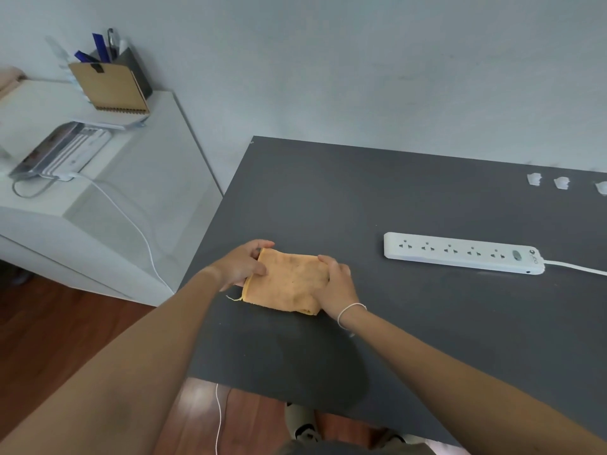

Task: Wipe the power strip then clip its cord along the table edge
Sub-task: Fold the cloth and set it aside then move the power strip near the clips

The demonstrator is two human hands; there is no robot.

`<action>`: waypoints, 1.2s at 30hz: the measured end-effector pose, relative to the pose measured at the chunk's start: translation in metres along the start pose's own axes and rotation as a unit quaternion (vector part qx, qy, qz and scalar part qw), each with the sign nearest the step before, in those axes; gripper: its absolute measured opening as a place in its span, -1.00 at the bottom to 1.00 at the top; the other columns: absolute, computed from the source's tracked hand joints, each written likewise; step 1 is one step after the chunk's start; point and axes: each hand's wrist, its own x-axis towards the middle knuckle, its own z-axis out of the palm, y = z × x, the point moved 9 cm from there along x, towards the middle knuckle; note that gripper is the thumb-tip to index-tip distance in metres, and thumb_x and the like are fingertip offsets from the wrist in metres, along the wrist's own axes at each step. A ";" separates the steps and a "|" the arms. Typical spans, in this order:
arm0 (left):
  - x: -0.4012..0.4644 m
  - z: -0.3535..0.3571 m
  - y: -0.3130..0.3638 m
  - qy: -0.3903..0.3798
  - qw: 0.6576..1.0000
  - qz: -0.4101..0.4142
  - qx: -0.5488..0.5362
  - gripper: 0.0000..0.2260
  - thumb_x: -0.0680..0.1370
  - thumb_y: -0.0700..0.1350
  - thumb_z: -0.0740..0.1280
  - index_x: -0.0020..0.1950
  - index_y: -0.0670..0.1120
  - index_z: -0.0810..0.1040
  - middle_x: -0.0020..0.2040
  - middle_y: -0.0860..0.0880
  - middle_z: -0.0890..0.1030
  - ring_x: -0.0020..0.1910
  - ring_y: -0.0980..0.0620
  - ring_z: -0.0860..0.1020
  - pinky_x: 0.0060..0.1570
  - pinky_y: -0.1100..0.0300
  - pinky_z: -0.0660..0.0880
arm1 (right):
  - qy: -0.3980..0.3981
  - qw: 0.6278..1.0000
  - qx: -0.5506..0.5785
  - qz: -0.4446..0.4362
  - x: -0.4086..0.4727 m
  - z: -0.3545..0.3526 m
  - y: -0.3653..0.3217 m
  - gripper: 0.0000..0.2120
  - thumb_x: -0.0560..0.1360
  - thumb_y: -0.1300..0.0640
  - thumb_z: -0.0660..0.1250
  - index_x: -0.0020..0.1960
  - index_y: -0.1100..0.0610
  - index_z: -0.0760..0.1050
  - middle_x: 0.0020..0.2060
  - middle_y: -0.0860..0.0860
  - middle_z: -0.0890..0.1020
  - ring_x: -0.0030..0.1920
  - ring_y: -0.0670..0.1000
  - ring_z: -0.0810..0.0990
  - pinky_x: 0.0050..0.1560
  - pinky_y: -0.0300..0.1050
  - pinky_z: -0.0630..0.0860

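Note:
A folded orange cloth (289, 284) lies on the dark grey table (328, 198), near its left edge. My left hand (243, 264) grips the cloth's left end and my right hand (338, 282) presses on its right end. A white power strip (460, 254) with several sockets rests flat to the right, apart from both hands. Its white cord (574, 267) runs off toward the right edge of the view. Three small white cord clips (533, 178) sit near the table's far right edge by the wall.
A white cabinet (108, 198) stands left of the table, carrying a pen holder (111, 80), a flat device and a white cable (138, 224) trailing down. Wooden floor shows below, with another thin white cable (218, 418) by the table's front edge.

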 end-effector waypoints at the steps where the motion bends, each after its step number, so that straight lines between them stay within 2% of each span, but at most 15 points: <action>1: -0.001 -0.002 0.000 0.008 1.000 -0.002 0.006 -0.46 0.48 -0.33 0.28 0.38 0.10 0.33 0.20 0.00 0.51 0.15 -0.02 0.53 -0.06 0.08 0.56 | -0.002 1.000 -0.005 -0.001 -0.001 0.000 0.000 -0.49 0.44 0.28 0.16 0.35 -0.03 0.24 0.29 0.04 0.25 -0.23 -0.20 0.37 -0.03 -0.23 0.34; 4: -0.001 -0.008 -0.001 0.043 0.998 0.001 0.045 -0.50 0.48 -0.32 0.28 0.36 0.06 0.36 0.20 -0.01 0.50 0.15 -0.07 0.52 -0.03 0.02 0.57 | -0.004 0.999 -0.036 -0.010 -0.003 -0.004 0.000 -0.47 0.41 0.31 0.20 0.34 0.02 0.26 0.27 0.05 0.28 -0.12 -0.06 0.41 -0.02 -0.24 0.35; 7: -0.002 -0.010 0.007 0.074 0.987 0.025 0.143 -0.51 0.47 -0.27 0.30 0.36 0.03 0.37 0.20 0.01 0.45 0.12 -0.07 0.50 -0.12 0.09 0.57 | -0.003 0.997 -0.072 -0.018 -0.005 -0.009 0.000 -0.49 0.41 0.31 0.22 0.33 0.06 0.27 0.24 0.06 0.30 -0.07 -0.01 0.42 -0.01 -0.23 0.37; 10: -0.002 -0.013 0.026 0.130 0.944 0.086 0.290 -0.53 0.47 -0.17 0.32 0.37 0.03 0.37 0.24 -0.02 0.39 0.12 -0.03 0.47 0.07 0.15 0.46 | -0.003 0.989 -0.135 -0.060 -0.010 -0.015 -0.007 -0.53 0.42 0.28 0.21 0.31 0.08 0.29 0.24 0.05 0.31 0.01 0.04 0.45 0.04 -0.14 0.45; 13: -0.005 -0.006 0.044 0.158 0.921 0.132 0.332 -0.61 0.50 -0.13 0.29 0.32 0.03 0.42 0.25 -0.03 0.40 0.17 -0.01 0.44 0.19 0.14 0.41 | -0.012 0.951 -0.268 -0.155 -0.018 -0.009 -0.020 -0.65 0.46 0.20 0.21 0.25 0.12 0.35 0.25 0.05 0.35 0.16 0.12 0.40 0.09 0.02 0.49; 16: -0.003 0.014 0.054 0.131 0.906 0.150 0.373 -0.72 0.52 -0.12 0.27 0.23 0.01 0.51 0.22 -0.02 0.45 0.24 -0.02 0.41 0.25 0.08 0.38 | -0.044 0.912 -0.363 -0.187 -0.023 0.002 -0.013 -0.70 0.51 0.11 0.15 0.22 0.15 0.41 0.27 0.06 0.41 0.16 0.14 0.39 0.12 0.04 0.44; 19: 0.000 0.032 0.062 0.114 0.897 0.166 0.394 -0.78 0.54 -0.09 0.26 0.17 -0.01 0.56 0.20 -0.04 0.49 0.22 -0.04 0.43 0.26 0.06 0.38 | -0.043 0.909 -0.363 -0.199 -0.024 -0.005 -0.007 -0.68 0.52 0.05 0.16 0.20 0.16 0.43 0.27 0.05 0.43 0.17 0.14 0.40 0.14 0.03 0.42; 23: 0.007 0.047 0.083 0.118 0.890 0.204 0.389 -0.76 0.54 -0.10 0.28 0.19 -0.05 0.54 0.18 -0.05 0.51 0.22 -0.03 0.44 0.26 0.12 0.37 | 0.004 0.924 -0.320 -0.207 -0.017 -0.048 -0.008 -0.66 0.49 0.00 0.23 0.23 0.10 0.43 0.25 0.03 0.46 0.20 0.11 0.41 0.19 -0.01 0.39; 27: 0.019 0.072 0.118 0.113 0.887 0.241 0.376 -0.75 0.52 -0.09 0.32 0.20 -0.07 0.54 0.15 -0.08 0.53 0.21 -0.05 0.45 0.27 0.10 0.36 | 0.067 0.935 -0.300 -0.176 -0.005 -0.118 -0.001 -0.64 0.49 0.00 0.25 0.24 0.09 0.44 0.21 0.04 0.49 0.18 0.10 0.44 0.23 -0.02 0.39; 31: 0.032 0.110 0.154 0.094 0.888 0.271 0.360 -0.74 0.50 -0.08 0.34 0.18 -0.06 0.55 0.12 -0.09 0.54 0.18 -0.04 0.48 0.22 0.17 0.35 | 0.136 0.943 -0.279 -0.124 -0.001 -0.200 0.021 -0.65 0.48 0.03 0.28 0.23 0.12 0.46 0.20 0.08 0.51 0.20 0.13 0.44 0.26 -0.01 0.38; 36: 0.047 0.162 0.184 0.067 0.886 0.282 0.362 -0.67 0.47 -0.05 0.38 0.23 -0.05 0.52 0.17 -0.08 0.54 0.21 -0.02 0.48 0.25 0.18 0.34 | 0.174 0.942 -0.282 -0.060 -0.002 -0.293 0.065 -0.63 0.47 0.03 0.30 0.24 0.11 0.44 0.23 0.11 0.50 0.23 0.15 0.43 0.29 0.00 0.34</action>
